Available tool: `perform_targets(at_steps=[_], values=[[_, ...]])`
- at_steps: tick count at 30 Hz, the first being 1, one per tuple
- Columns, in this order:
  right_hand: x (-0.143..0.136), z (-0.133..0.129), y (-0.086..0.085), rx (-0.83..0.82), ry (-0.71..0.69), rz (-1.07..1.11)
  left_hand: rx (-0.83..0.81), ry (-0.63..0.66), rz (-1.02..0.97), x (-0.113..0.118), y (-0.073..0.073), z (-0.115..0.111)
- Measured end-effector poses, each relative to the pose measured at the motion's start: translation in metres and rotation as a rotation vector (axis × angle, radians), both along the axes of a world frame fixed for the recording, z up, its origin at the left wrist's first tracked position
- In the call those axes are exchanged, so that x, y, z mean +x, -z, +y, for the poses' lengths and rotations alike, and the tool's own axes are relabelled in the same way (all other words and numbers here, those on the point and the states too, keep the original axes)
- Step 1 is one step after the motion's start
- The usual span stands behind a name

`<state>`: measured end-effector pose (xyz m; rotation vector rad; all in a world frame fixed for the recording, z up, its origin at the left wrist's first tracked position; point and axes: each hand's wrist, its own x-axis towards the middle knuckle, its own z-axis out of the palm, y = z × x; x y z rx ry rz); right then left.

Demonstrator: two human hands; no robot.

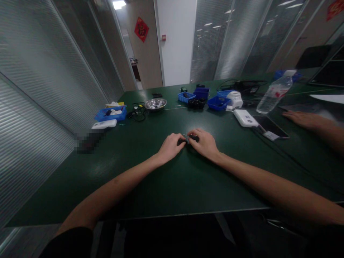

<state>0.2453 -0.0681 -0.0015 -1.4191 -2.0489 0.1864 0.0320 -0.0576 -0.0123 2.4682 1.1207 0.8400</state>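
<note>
Both of my hands meet over the middle of the green table (129, 154), with their fingertips a short gap apart. In the fingers of my left hand (170, 147) is a small black part (181, 142), pinched close to the tabletop. My right hand (205, 143) has its thumb and fingers closed round another small black piece (194, 138). A thin greyish bit shows in the gap between the hands. Whether the two black pieces are joined cannot be made out, and the fingers hide much of them.
Beyond my hands stand a steel bowl (156, 104) with small items, blue trays (219, 103) and a dark bundle (197, 103). Farther left are a blue basket (111, 114) and cables (137, 113). On the right are a white power bank (245, 118), a bottle (276, 92) and another person's hand (309, 120).
</note>
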Motion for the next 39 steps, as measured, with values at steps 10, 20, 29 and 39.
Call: perform_targets(at_steps=[10,20,29,39], values=[[0.000,-0.002,-0.004,-0.018,-0.041,0.016,-0.100,-0.161,0.049,-0.123,-0.008,0.010],[0.000,-0.004,-0.007,-0.038,-0.056,0.012,-0.078,-0.669,0.234,-0.329,-0.014,0.005],[0.001,-0.002,-0.004,-0.019,-0.078,0.015,-0.072,-0.729,0.410,-0.362,-0.014,0.004],[0.001,-0.003,-0.005,-0.017,-0.083,0.012,-0.037,-0.763,0.329,-0.360,-0.013,0.001]])
